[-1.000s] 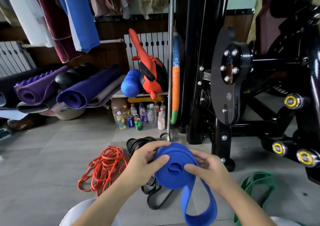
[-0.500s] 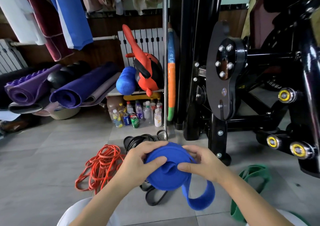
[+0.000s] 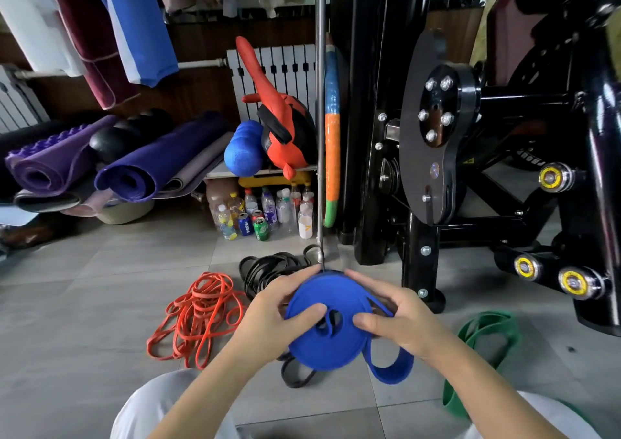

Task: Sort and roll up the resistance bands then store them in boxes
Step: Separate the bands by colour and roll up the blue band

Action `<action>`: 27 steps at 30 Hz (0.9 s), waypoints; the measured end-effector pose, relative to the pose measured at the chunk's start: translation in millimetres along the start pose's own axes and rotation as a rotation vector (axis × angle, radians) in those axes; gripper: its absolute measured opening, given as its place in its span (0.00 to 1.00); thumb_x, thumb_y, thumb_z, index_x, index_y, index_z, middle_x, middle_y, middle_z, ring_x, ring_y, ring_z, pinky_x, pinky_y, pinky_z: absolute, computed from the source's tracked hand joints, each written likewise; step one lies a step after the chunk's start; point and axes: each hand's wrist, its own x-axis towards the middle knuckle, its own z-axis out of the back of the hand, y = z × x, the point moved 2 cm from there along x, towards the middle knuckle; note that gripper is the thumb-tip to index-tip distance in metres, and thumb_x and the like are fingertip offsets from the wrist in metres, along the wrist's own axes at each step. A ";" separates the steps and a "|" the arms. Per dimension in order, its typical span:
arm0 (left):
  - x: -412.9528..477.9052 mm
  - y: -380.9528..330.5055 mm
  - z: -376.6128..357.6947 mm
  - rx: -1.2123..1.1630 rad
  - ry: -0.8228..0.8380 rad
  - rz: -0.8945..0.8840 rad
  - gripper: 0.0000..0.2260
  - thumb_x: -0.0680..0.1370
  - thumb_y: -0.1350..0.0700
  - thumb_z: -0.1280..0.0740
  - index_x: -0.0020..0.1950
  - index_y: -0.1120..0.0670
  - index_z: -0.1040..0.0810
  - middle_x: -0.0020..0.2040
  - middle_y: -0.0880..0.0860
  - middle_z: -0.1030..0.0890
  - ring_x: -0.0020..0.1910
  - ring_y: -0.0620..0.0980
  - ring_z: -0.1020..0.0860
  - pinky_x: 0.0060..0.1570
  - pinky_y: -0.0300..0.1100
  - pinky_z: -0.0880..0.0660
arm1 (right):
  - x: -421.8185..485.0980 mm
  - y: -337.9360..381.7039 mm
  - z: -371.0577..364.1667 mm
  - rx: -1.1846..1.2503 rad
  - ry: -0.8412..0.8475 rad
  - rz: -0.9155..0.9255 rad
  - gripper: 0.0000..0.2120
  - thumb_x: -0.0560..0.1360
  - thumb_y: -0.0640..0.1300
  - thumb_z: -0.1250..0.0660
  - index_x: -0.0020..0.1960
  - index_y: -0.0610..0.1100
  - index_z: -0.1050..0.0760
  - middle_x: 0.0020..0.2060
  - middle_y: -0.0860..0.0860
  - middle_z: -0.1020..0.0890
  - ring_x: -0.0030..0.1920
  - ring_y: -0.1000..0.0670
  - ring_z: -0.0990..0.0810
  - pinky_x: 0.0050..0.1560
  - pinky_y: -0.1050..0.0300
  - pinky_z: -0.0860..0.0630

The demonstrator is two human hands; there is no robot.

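Note:
A wide blue resistance band [image 3: 327,344] is wound into a thick roll in front of me, with a short loop of its tail hanging at the lower right. My left hand [image 3: 272,314] grips the roll's left side, thumb across its face. My right hand [image 3: 400,321] holds the right side, thumb near the centre hole and fingers over the top edge. On the floor lie a tangle of thin orange bands [image 3: 198,314], a pile of black bands [image 3: 272,267] behind the roll, and a green band [image 3: 480,337] to the right.
A black weight machine frame [image 3: 437,156] stands close at the right with pegs sticking out. Bottles and cans [image 3: 262,213] stand behind the bands under a shelf. Rolled purple mats [image 3: 141,163] lie at the left. Grey tiled floor [image 3: 77,321] lies open on the left.
The hanging tail of the blue band has grown much shorter as more of it is wound onto the roll. Both hands have shifted their grip around the roll.

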 end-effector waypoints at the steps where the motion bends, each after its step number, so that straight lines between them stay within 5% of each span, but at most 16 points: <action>1: 2.7 -3.2 1.6 0.086 0.067 -0.003 0.24 0.71 0.50 0.27 0.62 0.31 0.32 0.60 0.41 0.24 0.59 0.39 0.25 0.61 0.43 0.27 | 0.3 -0.6 -0.9 -0.016 0.035 -0.010 0.29 0.70 0.38 0.27 0.67 0.51 0.30 0.55 0.54 0.17 0.57 0.54 0.20 0.54 0.60 0.23; 6: 10.9 -14.6 1.9 0.310 0.186 -0.086 0.22 0.74 0.51 0.29 0.55 0.24 0.31 0.55 0.36 0.25 0.58 0.32 0.29 0.59 0.29 0.34 | -0.6 -4.9 -6.7 0.024 -0.030 0.008 0.26 0.65 0.42 0.26 0.62 0.48 0.26 0.50 0.49 0.15 0.51 0.50 0.18 0.49 0.59 0.22; 12: 6.9 8.1 -4.5 -0.033 -0.156 -0.001 0.18 0.73 0.60 0.28 0.52 0.37 0.22 0.54 0.44 0.20 0.56 0.43 0.22 0.59 0.50 0.25 | 1.7 -8.8 -8.5 -0.090 -0.288 0.122 0.13 0.70 0.41 0.26 0.52 0.48 0.25 0.41 0.58 0.18 0.39 0.60 0.20 0.41 0.69 0.26; 17: 8.2 18.8 -12.5 -0.187 -0.322 0.052 0.15 0.74 0.60 0.30 0.53 0.40 0.22 0.55 0.47 0.19 0.51 0.41 0.20 0.54 0.47 0.21 | 5.0 -24.3 -18.2 -0.208 -0.361 0.137 0.20 0.73 0.43 0.30 0.64 0.52 0.27 0.57 0.51 0.24 0.53 0.64 0.24 0.53 0.69 0.28; 21: 15.4 21.0 -19.6 -0.166 -0.388 0.047 0.15 0.75 0.61 0.31 0.54 0.41 0.23 0.56 0.48 0.20 0.54 0.41 0.21 0.56 0.48 0.23 | 7.9 -38.7 -32.2 -0.179 -0.277 0.055 0.29 0.74 0.45 0.30 0.72 0.47 0.36 0.64 0.52 0.25 0.63 0.56 0.25 0.62 0.54 0.27; 25: 27.0 22.7 -30.2 -0.160 -0.399 0.075 0.15 0.76 0.61 0.32 0.55 0.42 0.24 0.57 0.49 0.21 0.56 0.45 0.23 0.59 0.49 0.25 | 11.2 -41.9 -29.4 -0.258 -0.439 -0.003 0.22 0.72 0.48 0.28 0.62 0.46 0.31 0.48 0.59 0.21 0.45 0.66 0.22 0.43 0.71 0.27; 27: 36.6 27.4 -36.5 -0.155 -0.399 0.098 0.15 0.76 0.60 0.32 0.57 0.42 0.24 0.58 0.51 0.22 0.56 0.45 0.24 0.61 0.46 0.27 | 16.5 -39.4 -19.5 -0.410 -0.528 -0.003 0.18 0.71 0.50 0.27 0.56 0.45 0.27 0.43 0.60 0.24 0.43 0.61 0.24 0.41 0.72 0.31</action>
